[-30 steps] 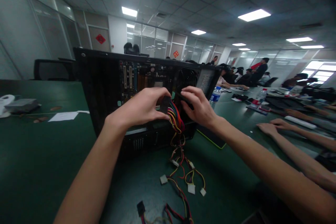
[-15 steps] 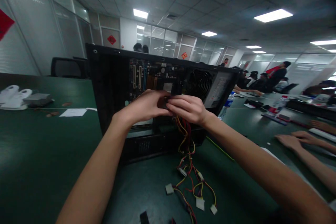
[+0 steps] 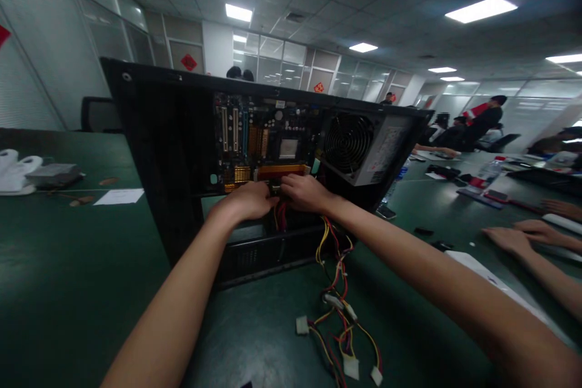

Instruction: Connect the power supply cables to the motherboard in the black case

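A black computer case (image 3: 159,127) stands tilted on the table, its open side facing me. Inside it is a motherboard (image 3: 297,124) with a bare metal square and orange and red slots. My right hand (image 3: 304,191) is closed at the board's lower edge, around a bundle of red and yellow power cables (image 3: 282,216). Beside it, my left hand (image 3: 250,200) has its fingers bent at the same spot; what they grip is hidden. A power supply (image 3: 381,154) with a round fan sits at the right of the case. Loose white connectors (image 3: 350,366) hang from its wires onto the table.
On the green table (image 3: 82,279), a grey box (image 3: 53,174) and white paper (image 3: 119,196) lie left. To the right are a bottle (image 3: 486,174), a white sheet (image 3: 488,279) and another person's hands (image 3: 509,239). More people are in the background.
Both hands have moved down from in front of the board to its lower edge, taking part of the cable bundle along. The case appears larger and more of the board shows.
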`<state>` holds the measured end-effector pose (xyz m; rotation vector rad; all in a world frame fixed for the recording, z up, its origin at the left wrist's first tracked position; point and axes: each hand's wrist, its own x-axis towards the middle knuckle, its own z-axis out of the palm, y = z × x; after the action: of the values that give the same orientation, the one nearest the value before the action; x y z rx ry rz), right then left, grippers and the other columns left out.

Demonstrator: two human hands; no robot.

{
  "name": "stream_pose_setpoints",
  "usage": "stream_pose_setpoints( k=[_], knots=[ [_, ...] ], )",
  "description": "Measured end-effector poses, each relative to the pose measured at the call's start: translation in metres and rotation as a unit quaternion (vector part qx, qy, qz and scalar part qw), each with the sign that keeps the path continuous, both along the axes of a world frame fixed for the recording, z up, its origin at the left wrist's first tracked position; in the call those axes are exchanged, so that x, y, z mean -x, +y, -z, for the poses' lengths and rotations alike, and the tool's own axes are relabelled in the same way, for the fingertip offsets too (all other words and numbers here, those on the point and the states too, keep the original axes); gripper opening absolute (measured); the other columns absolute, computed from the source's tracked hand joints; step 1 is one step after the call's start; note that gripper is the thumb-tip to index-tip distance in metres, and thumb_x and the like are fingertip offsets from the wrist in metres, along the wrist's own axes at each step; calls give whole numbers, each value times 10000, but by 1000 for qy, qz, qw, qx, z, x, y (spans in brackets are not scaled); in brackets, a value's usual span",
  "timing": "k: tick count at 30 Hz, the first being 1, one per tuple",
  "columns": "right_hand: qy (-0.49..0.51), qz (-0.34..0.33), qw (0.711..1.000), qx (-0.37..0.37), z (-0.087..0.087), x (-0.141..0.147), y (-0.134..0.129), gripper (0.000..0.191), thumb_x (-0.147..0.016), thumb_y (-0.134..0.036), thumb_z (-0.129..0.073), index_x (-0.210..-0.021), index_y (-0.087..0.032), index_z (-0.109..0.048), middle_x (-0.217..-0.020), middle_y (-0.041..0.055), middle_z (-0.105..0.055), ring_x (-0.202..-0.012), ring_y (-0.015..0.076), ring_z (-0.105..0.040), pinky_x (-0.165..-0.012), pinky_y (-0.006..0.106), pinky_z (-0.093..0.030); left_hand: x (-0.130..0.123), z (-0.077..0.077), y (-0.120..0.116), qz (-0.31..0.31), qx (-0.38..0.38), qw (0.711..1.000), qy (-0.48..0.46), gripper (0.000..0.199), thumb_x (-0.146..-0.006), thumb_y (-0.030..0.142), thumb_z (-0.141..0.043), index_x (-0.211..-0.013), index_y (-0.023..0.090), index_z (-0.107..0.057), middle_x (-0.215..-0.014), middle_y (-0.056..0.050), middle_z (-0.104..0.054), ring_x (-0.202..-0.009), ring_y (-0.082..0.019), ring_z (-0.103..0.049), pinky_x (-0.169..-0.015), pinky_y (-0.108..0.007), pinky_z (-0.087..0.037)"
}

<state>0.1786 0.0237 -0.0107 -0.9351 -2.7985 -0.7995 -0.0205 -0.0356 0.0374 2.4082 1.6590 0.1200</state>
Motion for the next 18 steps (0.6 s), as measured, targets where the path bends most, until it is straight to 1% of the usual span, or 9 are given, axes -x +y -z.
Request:
stream_pose_setpoints(
  k=[3, 7, 10, 12, 14, 18],
  knots=[
    [-1, -16, 1000, 7, -1, 2, 0, 201, -917, -205, -573, -1074, -100, -640, -1071, 158, -615, -1019, 268, -540, -663, 315, -399, -3, 3, 5, -14, 2, 1000, 4, 466, -951, 465, -443, -1086, 133, -741, -1061, -209, -753, -950, -311, -718, -737, -335, -503],
    [28, -27, 999, 6, 0, 2, 1, 190, -891, -181, -601, -1060, -98, -628, -1079, 160, -599, -1052, 276, -526, -734, 334, -444, -6, 4, 5, 2, 9, 1000, 7, 408, -957, 442, -453, -1003, 176, -759, -1054, -164, -764, -921, -283, -724, -708, -312, -500],
    [42, -29, 999, 8, 2, 2, 2, 186, -883, -175, -617, -1055, -102, -628, -1087, 157, -598, -1053, 276, -524, -764, 347, -453, -11, 8, 4, -16, -8, 1000, 15, 382, -955, 399, -458, -1027, 168, -754, -1126, -183, -746, -1003, -307, -713, -758, -337, -516],
    [41, -31, 999, 6, 3, 2, 2, 185, -889, -174, -615, -1061, -106, -628, -1101, 155, -597, -1061, 275, -520, -749, 341, -449, -15, 11, 4, -32, -22, 999, 21, 393, -953, 391, -458, -1074, 147, -742, -1167, -208, -727, -1067, -331, -696, -804, -364, -524],
    [42, -28, 999, 3, 3, 2, 2, 187, -896, -179, -613, -1068, -108, -627, -1107, 155, -597, -1071, 275, -518, -732, 332, -443, -18, 13, 4, -41, -33, 998, 23, 400, -953, 395, -459, -1098, 144, -735, -1184, -210, -721, -1105, -331, -684, -832, -366, -526],
    [56, -21, 998, 4, 2, 3, 0, 191, -902, -190, -627, -1075, -109, -626, -1105, 153, -600, -1069, 270, -529, -745, 328, -445, -17, 14, 6, -56, -40, 997, 19, 375, -942, 413, -484, -1058, 174, -749, -1138, -175, -743, -1063, -305, -702, -811, -339, -528]
  ],
)
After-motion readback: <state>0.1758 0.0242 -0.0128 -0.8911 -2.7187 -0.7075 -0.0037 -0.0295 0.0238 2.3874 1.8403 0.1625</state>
